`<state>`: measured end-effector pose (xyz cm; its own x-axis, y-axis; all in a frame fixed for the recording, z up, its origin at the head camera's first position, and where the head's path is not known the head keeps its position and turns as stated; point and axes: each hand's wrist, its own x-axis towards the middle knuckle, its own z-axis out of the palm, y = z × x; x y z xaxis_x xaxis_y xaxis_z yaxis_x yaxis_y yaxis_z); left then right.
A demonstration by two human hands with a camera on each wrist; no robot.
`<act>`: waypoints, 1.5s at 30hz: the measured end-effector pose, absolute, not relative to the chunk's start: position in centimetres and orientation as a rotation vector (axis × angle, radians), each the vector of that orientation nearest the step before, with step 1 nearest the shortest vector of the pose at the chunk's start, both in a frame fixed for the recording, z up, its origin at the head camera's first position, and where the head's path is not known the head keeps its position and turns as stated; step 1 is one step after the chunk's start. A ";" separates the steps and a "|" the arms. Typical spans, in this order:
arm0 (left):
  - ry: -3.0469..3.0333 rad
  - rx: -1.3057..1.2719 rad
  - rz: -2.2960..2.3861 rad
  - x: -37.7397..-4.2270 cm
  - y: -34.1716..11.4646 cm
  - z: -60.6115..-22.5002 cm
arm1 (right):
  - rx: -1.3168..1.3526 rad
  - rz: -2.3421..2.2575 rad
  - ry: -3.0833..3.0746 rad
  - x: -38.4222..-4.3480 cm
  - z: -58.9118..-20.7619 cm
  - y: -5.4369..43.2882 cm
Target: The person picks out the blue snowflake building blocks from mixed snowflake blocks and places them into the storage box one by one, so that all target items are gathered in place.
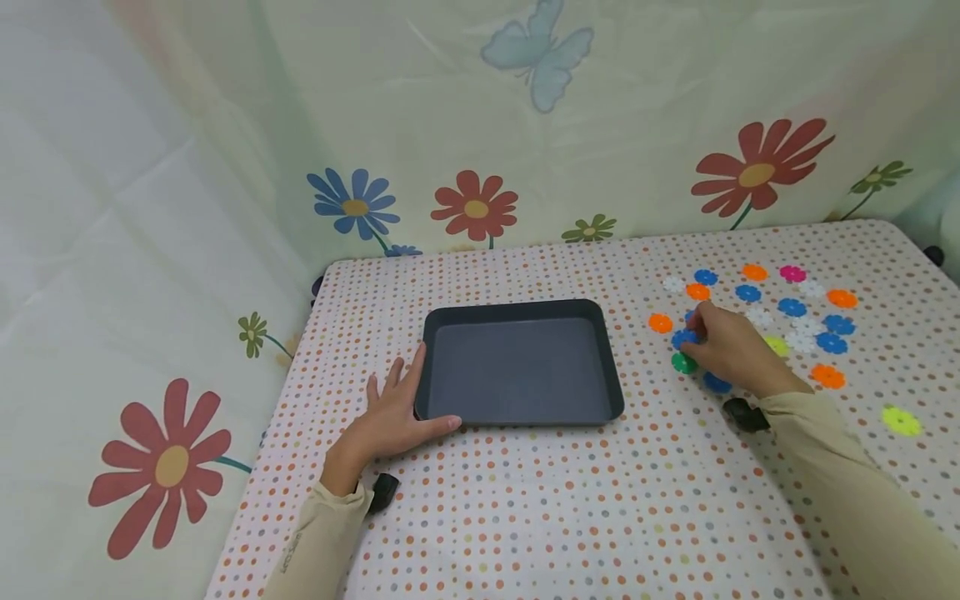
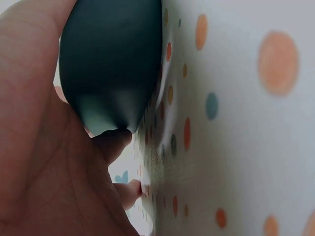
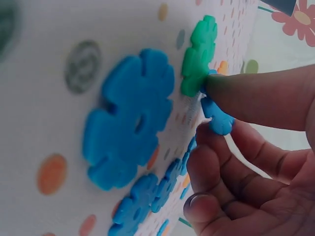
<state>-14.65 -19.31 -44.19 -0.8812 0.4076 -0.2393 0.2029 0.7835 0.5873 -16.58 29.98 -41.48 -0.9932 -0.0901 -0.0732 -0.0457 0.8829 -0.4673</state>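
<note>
A dark grey rectangular tray (image 1: 525, 367) lies on the dotted tablecloth. My left hand (image 1: 393, 417) is at its left front corner with fingers spread, the thumb along the front edge and the index finger along the left side. Up close in the left wrist view, a fingertip touches the wall of the tray (image 2: 113, 64). Over on the right, my right hand (image 1: 731, 346) pinches a blue flower-shaped plastic piece (image 3: 218, 117) between thumb and fingers. Beside that hand lie a green flower piece (image 3: 199, 56) and another blue flower piece (image 3: 130, 120).
Several more flower pieces are scattered to the right, among them an orange piece (image 1: 828, 377), a pink piece (image 1: 792, 273), a white piece (image 1: 801, 340) and a yellow piece (image 1: 901, 421). A flower-print curtain (image 1: 622, 150) hangs behind the table.
</note>
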 end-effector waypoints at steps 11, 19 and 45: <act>2.638 0.404 0.813 -14.0 -19.7 -44.6 | -0.083 -0.889 2.998 -15.9 -41.8 29.5; 2.662 0.434 0.840 -14.3 -19.3 -44.7 | 0.033 -1.093 2.966 -15.8 -41.1 29.7; 2.670 0.444 0.827 -14.5 -18.9 -44.9 | -0.013 -1.734 2.544 -18.0 -39.8 22.7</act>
